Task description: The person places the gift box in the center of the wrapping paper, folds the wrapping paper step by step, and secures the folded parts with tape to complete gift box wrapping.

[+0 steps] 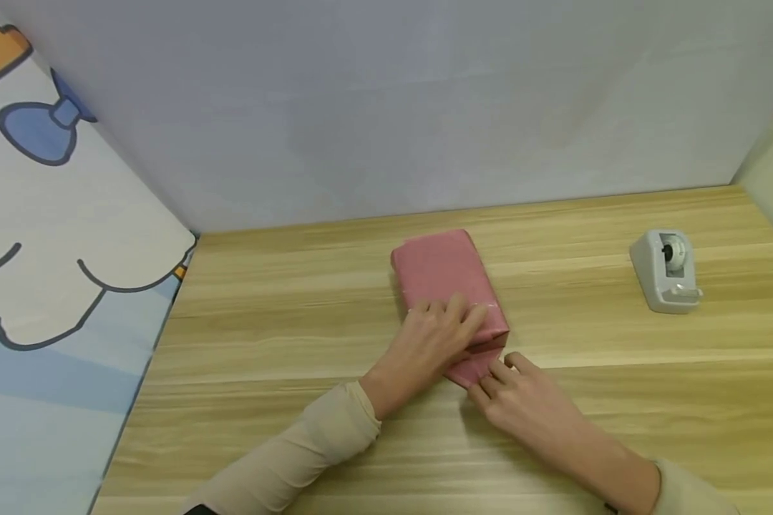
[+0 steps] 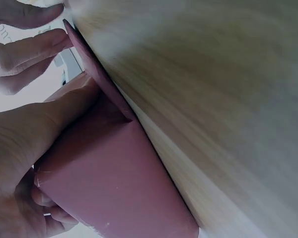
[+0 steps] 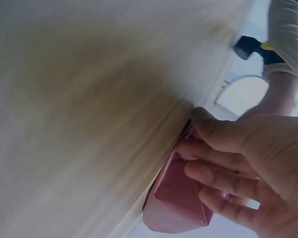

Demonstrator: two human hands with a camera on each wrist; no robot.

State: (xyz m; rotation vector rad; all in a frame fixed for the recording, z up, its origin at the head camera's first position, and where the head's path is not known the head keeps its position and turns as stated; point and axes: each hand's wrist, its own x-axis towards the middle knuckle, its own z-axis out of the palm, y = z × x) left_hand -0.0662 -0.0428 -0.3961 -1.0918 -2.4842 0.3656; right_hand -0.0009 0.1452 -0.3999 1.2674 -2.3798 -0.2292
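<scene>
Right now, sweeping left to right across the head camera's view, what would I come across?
Cartoon-printed panel → left sleeve → pink wrapped package → right grip → tape dispenser. The left grip overlaps the package, so I've left it out.

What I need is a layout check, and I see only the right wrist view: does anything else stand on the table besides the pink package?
Observer: Yes. In the head view, a tape dispenser stands to the right of the package.
Operator: I see the left sleeve, but I can't make out where that hand is.
Observer: The left hand rests on top of the package, toward its near end.
Operator: Does the tape dispenser touch the package?
Observer: No, a bare stretch of table lies between them.
</scene>
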